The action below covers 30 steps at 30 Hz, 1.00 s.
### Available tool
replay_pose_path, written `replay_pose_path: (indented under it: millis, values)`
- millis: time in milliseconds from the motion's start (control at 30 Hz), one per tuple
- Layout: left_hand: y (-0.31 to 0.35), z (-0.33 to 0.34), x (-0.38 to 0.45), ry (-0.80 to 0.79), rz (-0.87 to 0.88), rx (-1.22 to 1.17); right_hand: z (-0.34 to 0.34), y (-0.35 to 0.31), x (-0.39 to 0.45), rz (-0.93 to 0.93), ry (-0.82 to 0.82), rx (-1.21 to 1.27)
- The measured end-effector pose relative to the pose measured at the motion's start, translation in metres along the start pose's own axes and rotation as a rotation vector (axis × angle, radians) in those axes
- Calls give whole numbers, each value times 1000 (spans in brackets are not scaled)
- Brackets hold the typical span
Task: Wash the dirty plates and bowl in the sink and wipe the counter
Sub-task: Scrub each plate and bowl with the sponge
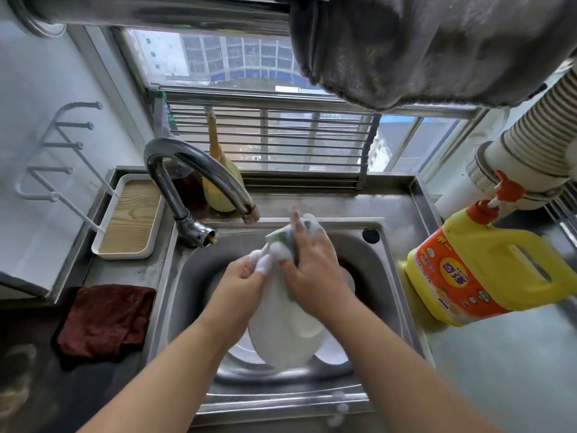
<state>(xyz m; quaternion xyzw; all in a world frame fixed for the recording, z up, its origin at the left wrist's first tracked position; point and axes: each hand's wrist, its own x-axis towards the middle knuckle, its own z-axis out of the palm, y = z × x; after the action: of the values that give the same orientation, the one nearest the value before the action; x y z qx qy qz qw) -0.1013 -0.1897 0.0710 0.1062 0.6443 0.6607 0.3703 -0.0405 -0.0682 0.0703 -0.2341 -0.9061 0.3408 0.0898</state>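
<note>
- Step in hand: scrubbing. The left hand (246, 273) grips the upper rim of a white plate (281, 326) held tilted over the sink (187, 276), fingertips covered in foam.
- The right hand (309, 267) presses a green sponge (282, 237) against the plate's upper part, fingers curled round it; its grip is closed on the sponge.
- No water shows at the tap (199, 182), so the soaping looks unfinished; rinsing is likely next and calls for a free hand to open the tap.
- The sink holds more white dishes (334, 351) under the plate; I cannot tell plates from bowl.
- A yellow soap jug (487, 270) stands on the table right of the sink.
- A dark red cloth (106, 320) lies on the table left of it, untouched; the wiping is not yet begun.
- A white tray (131, 217) beside the tap shows only its wooden base.
</note>
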Motion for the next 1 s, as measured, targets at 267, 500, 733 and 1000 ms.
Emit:
replay_pose_path:
  millis: [267,500,733,1000]
  values:
    - [-17,5,-18,237,-47,-195,12,2,12,193,142,-61]
    - [-13,-11,-21,377,-31,-322,21,36,-45,-177,189,-22]
    - [-13,-2,-18,412,-13,-326,30,4,-10,-116,197,48]
    - [-20,-2,-21,369,-75,-247,14,39,9,101,252,55]
